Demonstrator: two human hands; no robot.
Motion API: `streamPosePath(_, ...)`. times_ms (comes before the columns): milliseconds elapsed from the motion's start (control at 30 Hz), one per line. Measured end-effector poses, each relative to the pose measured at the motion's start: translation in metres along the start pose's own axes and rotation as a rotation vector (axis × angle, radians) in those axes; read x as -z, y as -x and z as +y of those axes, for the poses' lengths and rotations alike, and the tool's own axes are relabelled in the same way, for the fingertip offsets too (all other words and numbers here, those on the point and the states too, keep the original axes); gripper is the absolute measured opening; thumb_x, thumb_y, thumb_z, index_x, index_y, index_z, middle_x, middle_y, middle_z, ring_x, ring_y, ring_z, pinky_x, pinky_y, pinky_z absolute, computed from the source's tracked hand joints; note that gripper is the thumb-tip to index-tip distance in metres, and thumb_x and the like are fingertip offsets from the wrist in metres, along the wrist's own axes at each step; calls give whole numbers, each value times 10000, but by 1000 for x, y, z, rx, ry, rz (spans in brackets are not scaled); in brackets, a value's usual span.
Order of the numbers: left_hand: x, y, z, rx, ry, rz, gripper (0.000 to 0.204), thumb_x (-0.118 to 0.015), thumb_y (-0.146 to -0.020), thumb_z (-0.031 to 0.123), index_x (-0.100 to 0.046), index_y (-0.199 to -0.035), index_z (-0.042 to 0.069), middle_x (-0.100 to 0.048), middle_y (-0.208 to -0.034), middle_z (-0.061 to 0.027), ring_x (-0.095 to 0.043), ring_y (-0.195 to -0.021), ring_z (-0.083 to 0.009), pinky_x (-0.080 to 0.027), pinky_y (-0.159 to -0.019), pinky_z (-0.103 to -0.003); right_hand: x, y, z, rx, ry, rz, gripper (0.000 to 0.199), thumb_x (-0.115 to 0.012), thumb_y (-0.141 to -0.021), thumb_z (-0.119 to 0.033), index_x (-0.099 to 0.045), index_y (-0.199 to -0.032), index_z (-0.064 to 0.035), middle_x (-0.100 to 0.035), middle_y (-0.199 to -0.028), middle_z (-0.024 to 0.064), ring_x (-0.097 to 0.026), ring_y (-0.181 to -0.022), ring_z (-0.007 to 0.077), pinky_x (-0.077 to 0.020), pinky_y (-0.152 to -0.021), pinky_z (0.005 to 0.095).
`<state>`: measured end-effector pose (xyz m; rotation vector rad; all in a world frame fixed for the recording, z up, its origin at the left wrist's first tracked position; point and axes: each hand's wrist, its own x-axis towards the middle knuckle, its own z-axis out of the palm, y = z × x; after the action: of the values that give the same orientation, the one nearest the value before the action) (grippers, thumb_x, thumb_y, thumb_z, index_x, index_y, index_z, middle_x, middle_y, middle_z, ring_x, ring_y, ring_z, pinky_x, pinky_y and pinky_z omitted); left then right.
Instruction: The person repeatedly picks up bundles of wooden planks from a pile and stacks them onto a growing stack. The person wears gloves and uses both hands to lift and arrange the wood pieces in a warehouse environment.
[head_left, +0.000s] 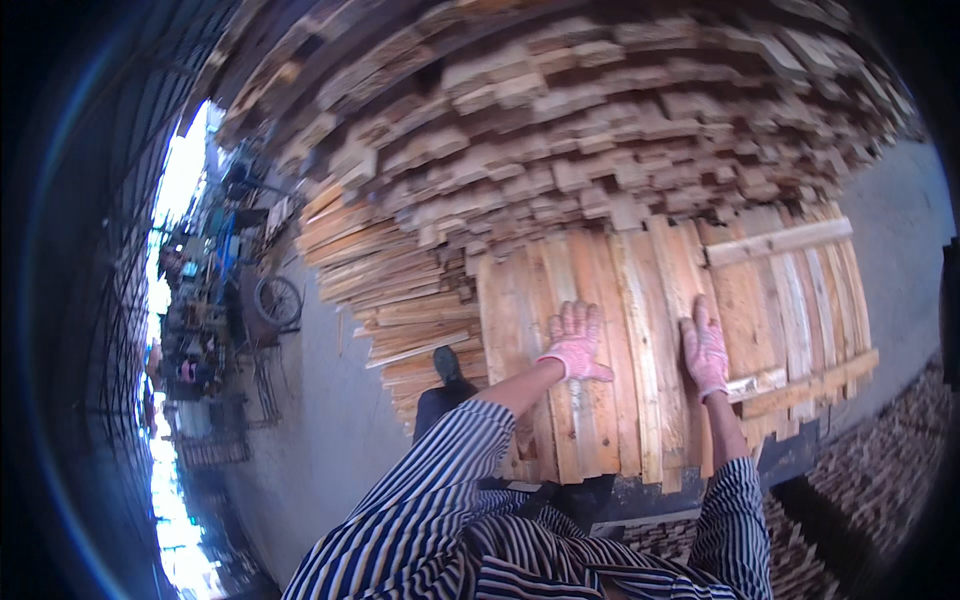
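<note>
Grey concrete floor is seen at the left, and one tall stack of sawn planks fills the upper part of the view. Before this stack, directly in front of the person, narrow wooden boards lie side by side, their length going away from the body. On them rests the left hand, in a pink and white glove, palm downward, with fingers extended and somewhat spread, grasping nothing. The right hand, gloved similarly, lies more to the right, its fingers straight and released; whether its thumb presses on some board edge, I cannot tell. To the right of this hand, an upper batten and a lower batten lie crosswise over boards. Left of the boards is a pile of thin slats, with a dark shoe near it. Farther left stands a spoked wheel.
</note>
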<state>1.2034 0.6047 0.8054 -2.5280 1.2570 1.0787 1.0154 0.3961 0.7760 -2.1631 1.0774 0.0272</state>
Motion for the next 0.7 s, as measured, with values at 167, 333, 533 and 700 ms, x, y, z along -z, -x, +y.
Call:
streamPosePath(167, 1, 12, -1, -32, 0, 33, 1446, -756, -697, 721, 65, -1602, -53, 49, -1670, -325, 108, -1539, -510, 7, -1226, -641, -16, -3, -14, 160, 231, 210, 671, -564, -1002, -351, -332, -1582, -107, -468, -1478, 329, -530, -1267, 499, -446, -1069, 518)
streamPosePath(333, -15, 21, -15, -299, 529, 152, 1070, -617, -880, 583, -128, -1613, -23, -112, -1684, -236, -42, -1560, -450, -122, -1218, -646, -39, 40, -212, 531, -211, 48, 635, -679, -952, -344, -499, -1475, -33, -543, -1453, 226, -516, -1330, 395, -428, -1108, 464)
streamPosePath(533, -52, 52, -142, -195, 243, 786, 549, -536, -1002, 348, -419, -1478, 99, -494, -1434, -113, -400, -1414, -278, -327, -1184, -494, -156, 54, -410, 854, -313, -337, 643, -598, -993, -384, -423, -1521, -63, -451, -1525, 244, -437, -1413, 410, -368, -1176, 439)
streamPosePath(700, -36, 81, -337, 459, 788, 1093, 651, -731, -897, 384, -546, -1381, -10, -581, -1341, -240, -511, -1295, -378, -392, -1126, -451, -295, -40, -476, 446, -358, -272, 862, -592, -942, -537, -326, -1563, -2, -355, -1565, 321, -321, -1477, 445, -265, -1226, 440)
